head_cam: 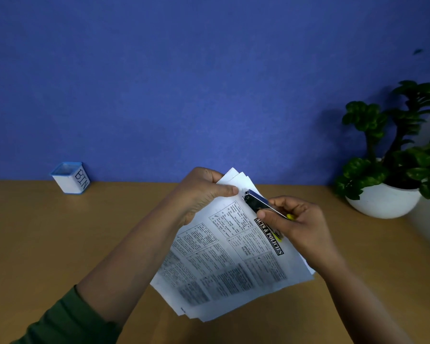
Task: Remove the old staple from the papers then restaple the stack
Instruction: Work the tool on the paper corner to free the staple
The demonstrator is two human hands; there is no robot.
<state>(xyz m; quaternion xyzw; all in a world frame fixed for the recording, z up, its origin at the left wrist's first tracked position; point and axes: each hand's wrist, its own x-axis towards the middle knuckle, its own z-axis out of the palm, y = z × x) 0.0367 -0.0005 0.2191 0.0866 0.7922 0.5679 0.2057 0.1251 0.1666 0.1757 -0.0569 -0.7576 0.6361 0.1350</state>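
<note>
A stack of printed papers (234, 264) is held tilted above the wooden desk (60, 244), its sheets slightly fanned. My left hand (201, 192) pinches the stack's top corner, thumb on the front sheet. My right hand (296, 219) grips a small metal stapler (258, 201) with yellow parts. The stapler's front end sits at the paper's top corner, right beside my left thumb. The staple itself is too small to make out.
A small white and blue container marked BIN (70, 178) stands at the back left of the desk against the blue wall. A green plant in a white bowl pot (383, 197) stands at the back right.
</note>
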